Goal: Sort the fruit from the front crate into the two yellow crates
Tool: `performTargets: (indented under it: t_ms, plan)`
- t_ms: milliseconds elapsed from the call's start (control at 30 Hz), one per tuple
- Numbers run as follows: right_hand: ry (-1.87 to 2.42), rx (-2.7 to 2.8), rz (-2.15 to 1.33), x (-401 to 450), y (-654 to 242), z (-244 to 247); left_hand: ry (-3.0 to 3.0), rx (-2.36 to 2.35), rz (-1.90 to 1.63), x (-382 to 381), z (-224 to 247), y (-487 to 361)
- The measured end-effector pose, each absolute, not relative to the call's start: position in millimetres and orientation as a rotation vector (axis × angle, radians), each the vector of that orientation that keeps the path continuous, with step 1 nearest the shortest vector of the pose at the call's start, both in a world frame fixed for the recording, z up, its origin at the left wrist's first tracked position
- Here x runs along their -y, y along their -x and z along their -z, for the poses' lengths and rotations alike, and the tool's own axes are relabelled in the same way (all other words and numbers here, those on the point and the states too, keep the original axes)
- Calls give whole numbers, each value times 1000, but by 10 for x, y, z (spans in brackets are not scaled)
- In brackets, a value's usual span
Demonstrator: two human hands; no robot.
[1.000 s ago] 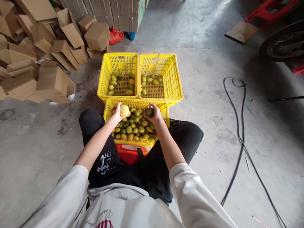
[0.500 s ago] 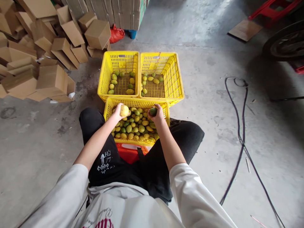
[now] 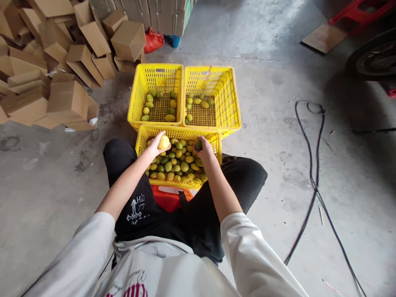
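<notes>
Above the left part of the near yellow crate (image 3: 178, 131), my left hand (image 3: 157, 145) holds a pale yellow lemon (image 3: 163, 142). My right hand (image 3: 205, 147) has its fingers round a dark green fruit (image 3: 198, 144) over the crate's right part. Many yellow and green fruits (image 3: 185, 167) lie in this crate below both hands. Behind it stand two more yellow crates side by side, the left one (image 3: 131, 99) and the right one (image 3: 237, 103), each with several fruits on its bottom.
Open cardboard boxes (image 3: 68, 101) are heaped at the left. A red bag (image 3: 154, 41) lies behind the crates. Black cable (image 3: 317, 165) runs over the floor at the right, near a wheel (image 3: 373, 57). A red object (image 3: 165, 199) is between my knees.
My left hand has turned a little, and its lemon is slightly further right. The green fruit has shifted slightly left and shows less between my right fingers. The view has moved a little.
</notes>
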State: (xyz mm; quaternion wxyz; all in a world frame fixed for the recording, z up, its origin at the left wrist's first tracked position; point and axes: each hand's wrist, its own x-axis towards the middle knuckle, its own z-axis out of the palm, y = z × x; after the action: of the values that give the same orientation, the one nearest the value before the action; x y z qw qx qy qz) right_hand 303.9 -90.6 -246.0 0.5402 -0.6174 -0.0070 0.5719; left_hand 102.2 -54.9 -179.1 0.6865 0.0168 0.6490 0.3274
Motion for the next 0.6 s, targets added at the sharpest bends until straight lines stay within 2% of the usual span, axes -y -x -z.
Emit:
performTargets:
  t_ms: [333,600]
  plan:
    - [1450,-109,-1481,880,-2950,2288,-31,-1455,-790,550,1754,-1015]
    - [1460,-56,-1393,876,-2951,2372,40,-1415,-757,554,1783,-1001]
